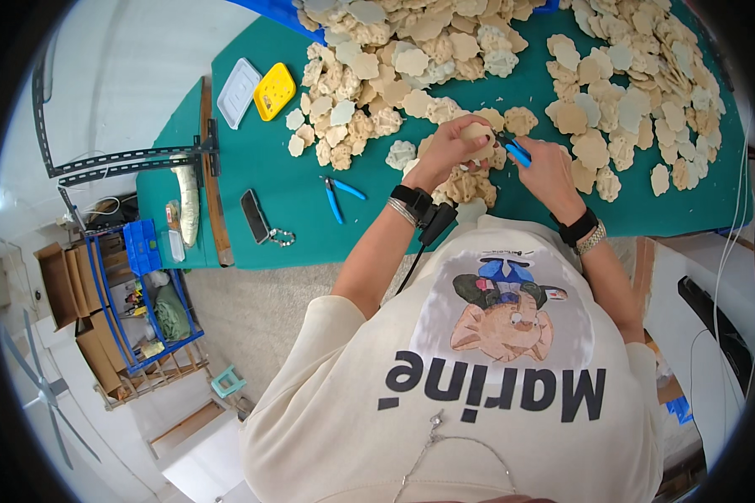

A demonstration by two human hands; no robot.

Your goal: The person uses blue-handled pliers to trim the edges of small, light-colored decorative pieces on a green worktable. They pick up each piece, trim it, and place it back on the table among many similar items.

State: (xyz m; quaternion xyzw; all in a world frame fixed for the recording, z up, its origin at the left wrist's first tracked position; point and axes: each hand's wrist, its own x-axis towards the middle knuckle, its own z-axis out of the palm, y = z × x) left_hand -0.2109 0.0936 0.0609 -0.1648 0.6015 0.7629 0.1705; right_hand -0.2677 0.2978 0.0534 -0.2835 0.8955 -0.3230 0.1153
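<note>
Near the middle of the green tabletop [310,226], my left hand [449,152] is closed on a small beige moulded piece [477,134] with a smooth, flat face. Blue-handled nippers [518,152] are gripped in my right hand [549,174], their dark jaws up against the edge of that piece. Similar loose beige pieces [470,186] lie under and in front of my hands, some lumpy side up. A paler piece [401,154] rests just left of my left wrist. The fingertips of my right hand are partly hidden by the handles.
Large heaps of beige pieces [629,84] cover the far and right parts of the table. To the left lie second blue-handled pliers [337,198], a phone [254,216], a bracelet [283,238], a yellow tray [274,92] and a white tray [238,92]. A blue-framed rack [113,293] stands beyond.
</note>
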